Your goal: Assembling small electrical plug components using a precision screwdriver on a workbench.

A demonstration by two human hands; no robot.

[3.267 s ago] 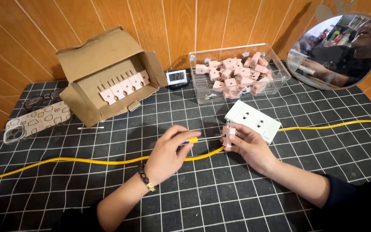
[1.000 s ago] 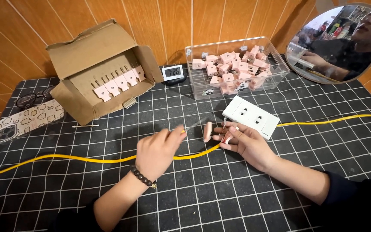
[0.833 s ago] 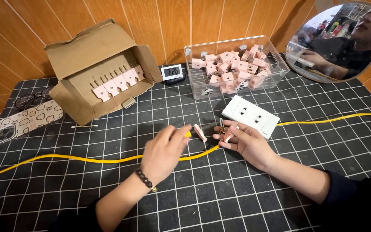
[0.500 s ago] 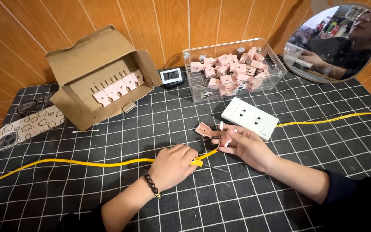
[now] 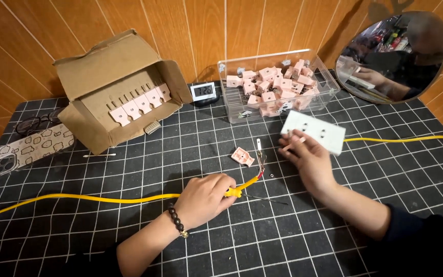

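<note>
An open brown cardboard box sits on a black gridded mat. Right of the box stand a small digital display and a clear plastic bin of pink parts; further right leans a round mirror. Left of the box lie black-framed glasses and a patterned phone case.

Yellow cable: runs flat across the mat from its left edge; stripped end with bare wires near the middle.
Pink plug part: small, lies flat mid-mat, just beside the cable's bare end.
White socket plate: rectangular, tilted, toward the mat's right rear.
</note>
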